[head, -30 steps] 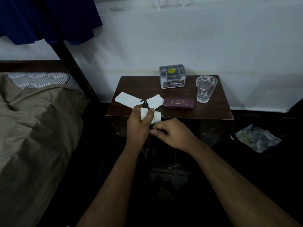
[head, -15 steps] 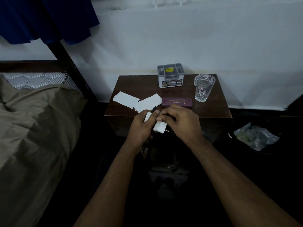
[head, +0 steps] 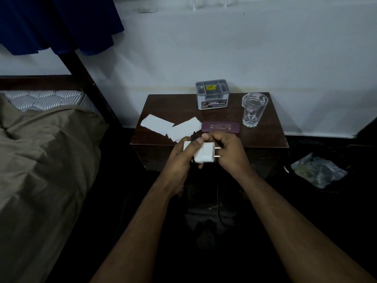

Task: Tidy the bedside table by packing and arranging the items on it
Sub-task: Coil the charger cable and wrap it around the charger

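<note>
My left hand (head: 183, 158) grips a white charger plug (head: 204, 155) at the front edge of the dark wooden bedside table (head: 263, 137); its two metal pins point right. My right hand (head: 228, 152) pinches a black cable end just above the plug. On the table lie two white papers (head: 157, 123) (head: 184, 129) and a maroon case (head: 220, 127). A grey organiser box (head: 212, 94) stands at the back. An empty clear glass (head: 254, 109) stands at the back right.
A bed with an olive-brown blanket (head: 47, 164) fills the left side, its dark post (head: 87, 84) rising next to the table. A blue cloth (head: 57, 23) hangs at top left. A crumpled plastic bag (head: 318, 170) lies on the dark floor to the right.
The plug has turned in my left hand so its pins point right. My right hand rose from under the plug to its top, by the black cable end.
</note>
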`<state>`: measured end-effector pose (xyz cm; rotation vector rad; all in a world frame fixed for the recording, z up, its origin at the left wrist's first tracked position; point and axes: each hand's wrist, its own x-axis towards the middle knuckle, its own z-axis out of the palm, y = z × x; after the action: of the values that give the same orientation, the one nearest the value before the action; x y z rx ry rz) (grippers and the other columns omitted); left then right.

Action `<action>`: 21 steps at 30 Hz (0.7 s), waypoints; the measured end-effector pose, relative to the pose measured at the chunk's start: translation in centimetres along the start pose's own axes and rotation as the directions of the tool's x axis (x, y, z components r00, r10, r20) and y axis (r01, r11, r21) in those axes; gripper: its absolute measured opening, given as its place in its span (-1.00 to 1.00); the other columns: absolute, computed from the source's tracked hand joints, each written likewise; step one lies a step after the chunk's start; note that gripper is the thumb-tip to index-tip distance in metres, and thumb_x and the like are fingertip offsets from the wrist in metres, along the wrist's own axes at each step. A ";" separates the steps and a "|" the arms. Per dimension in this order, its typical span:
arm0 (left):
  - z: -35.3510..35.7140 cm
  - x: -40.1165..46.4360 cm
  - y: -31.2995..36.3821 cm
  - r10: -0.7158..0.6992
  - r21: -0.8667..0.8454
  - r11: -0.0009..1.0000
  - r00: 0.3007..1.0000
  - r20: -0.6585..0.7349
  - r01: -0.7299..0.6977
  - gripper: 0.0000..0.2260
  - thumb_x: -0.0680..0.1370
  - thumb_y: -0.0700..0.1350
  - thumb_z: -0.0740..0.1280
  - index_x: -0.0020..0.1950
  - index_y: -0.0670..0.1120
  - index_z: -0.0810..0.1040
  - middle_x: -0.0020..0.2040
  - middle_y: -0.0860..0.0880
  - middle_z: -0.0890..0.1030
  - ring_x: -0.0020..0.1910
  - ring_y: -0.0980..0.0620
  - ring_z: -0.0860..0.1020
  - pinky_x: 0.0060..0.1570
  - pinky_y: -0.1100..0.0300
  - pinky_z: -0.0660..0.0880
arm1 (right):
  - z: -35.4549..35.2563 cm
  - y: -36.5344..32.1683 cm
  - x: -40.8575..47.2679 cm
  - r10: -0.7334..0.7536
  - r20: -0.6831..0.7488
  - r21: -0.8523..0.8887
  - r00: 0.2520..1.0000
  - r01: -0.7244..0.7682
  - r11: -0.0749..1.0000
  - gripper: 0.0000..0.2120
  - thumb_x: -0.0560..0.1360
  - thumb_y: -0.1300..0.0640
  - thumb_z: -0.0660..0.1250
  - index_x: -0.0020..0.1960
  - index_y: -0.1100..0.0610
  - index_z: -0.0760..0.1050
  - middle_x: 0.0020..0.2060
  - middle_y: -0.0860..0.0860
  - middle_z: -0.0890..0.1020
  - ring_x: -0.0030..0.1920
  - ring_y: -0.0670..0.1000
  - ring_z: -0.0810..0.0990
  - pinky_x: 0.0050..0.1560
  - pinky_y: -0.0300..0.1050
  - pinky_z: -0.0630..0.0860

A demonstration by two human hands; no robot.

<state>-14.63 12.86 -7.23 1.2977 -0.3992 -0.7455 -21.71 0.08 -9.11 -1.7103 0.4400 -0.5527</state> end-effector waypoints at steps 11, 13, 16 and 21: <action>-1.1 1.0 -0.8 0.152 0.314 0.949 0.879 -0.452 -0.003 -0.70 0.68 0.10 0.22 0.13 -0.11 0.57 -0.09 0.03 0.65 -0.20 0.18 0.63 -0.30 0.31 0.53 | 2.2 1.0 -0.4 0.008 0.239 -0.592 0.971 0.139 0.794 -0.55 0.48 -0.16 0.08 0.12 0.06 0.60 0.05 0.05 0.72 0.09 0.17 0.68 0.04 0.13 0.61; -1.8 1.3 -1.0 0.159 0.387 0.920 0.850 -0.502 0.057 -0.63 0.66 0.17 0.20 0.11 -0.12 0.55 -0.07 0.03 0.63 -0.08 0.02 0.63 -0.14 0.13 0.54 | 2.1 1.0 -0.6 0.000 0.320 -0.636 0.947 0.215 0.741 -0.74 0.57 -0.09 0.19 -0.02 0.05 0.56 -0.05 0.04 0.70 0.00 0.18 0.68 -0.05 0.14 0.61; -2.1 1.6 -1.1 0.163 0.440 0.892 0.830 -0.534 0.108 -0.63 0.66 0.17 0.21 0.13 -0.15 0.47 -0.07 0.04 0.56 -0.01 -0.05 0.56 -0.05 0.11 0.42 | 2.4 0.7 -1.1 0.018 0.433 -0.670 0.901 0.308 0.676 -0.85 0.60 -0.02 0.25 -0.05 0.04 0.49 -0.07 0.06 0.67 -0.03 0.20 0.66 -0.10 0.14 0.60; -2.4 1.9 -1.3 0.175 0.486 0.866 0.838 -0.517 0.120 -0.64 0.62 0.10 0.33 0.12 -0.21 0.45 -0.13 0.04 0.52 -0.03 -0.08 0.55 -0.05 0.10 0.44 | 2.4 -0.2 -1.6 -0.125 0.515 -0.695 0.848 0.499 0.517 -0.86 0.63 0.03 0.25 0.06 0.04 0.56 0.01 -0.03 0.67 0.03 0.11 0.66 -0.17 -0.04 0.47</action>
<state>-12.12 13.12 -9.36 1.9260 -0.1384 -0.2043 -21.65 2.94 -9.47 -2.7955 0.0280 -0.2128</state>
